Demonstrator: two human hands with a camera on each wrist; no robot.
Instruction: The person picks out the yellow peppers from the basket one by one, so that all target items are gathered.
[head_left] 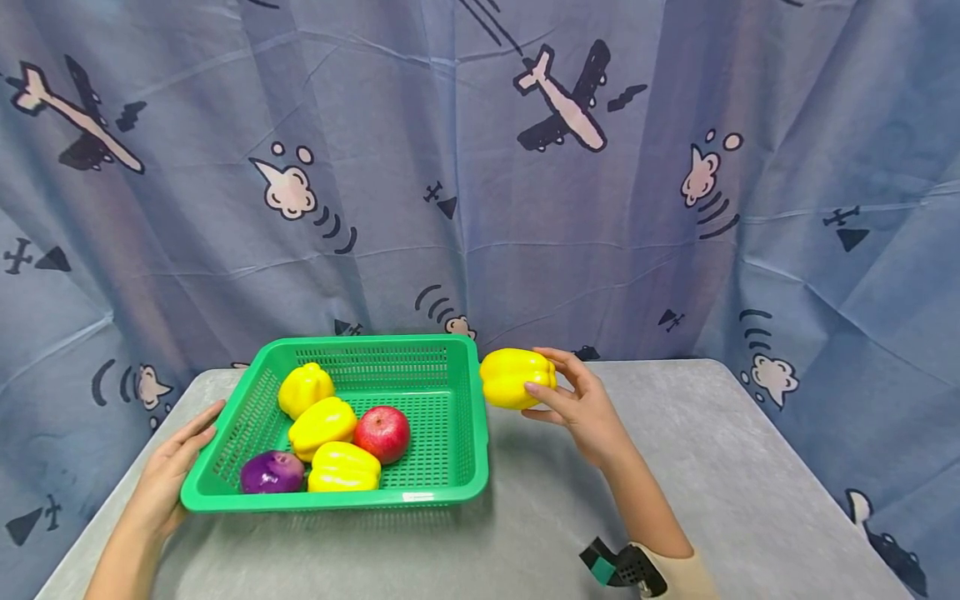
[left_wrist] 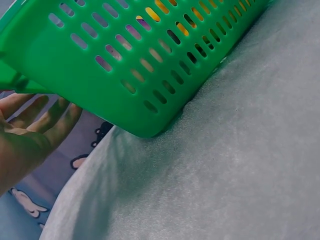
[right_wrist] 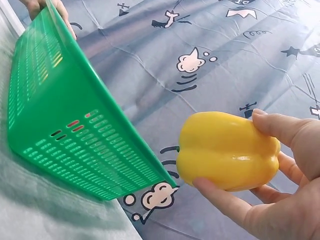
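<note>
My right hand (head_left: 577, 408) holds a yellow bell pepper (head_left: 514, 378) between thumb and fingertips, just beyond the right rim of a green plastic basket (head_left: 483, 450). In the right wrist view the pepper (right_wrist: 227, 150) lies sideways, its stem end toward the basket. My left hand (head_left: 168, 475) rests along the basket's left side, fairly straight fingers (left_wrist: 57, 122) just under the rim. Inside the basket are three yellow bell peppers, at the back (head_left: 305, 390), middle (head_left: 322, 427) and front (head_left: 344, 468), a red apple (head_left: 382, 434) and a glossy, round purple vegetable (head_left: 272, 473).
The basket stands on a grey table (head_left: 540, 533), toward its left half. Behind and around the table hangs a blue curtain (head_left: 390, 183) printed with planes and clouds. A black device (head_left: 626, 569) is strapped near my right wrist.
</note>
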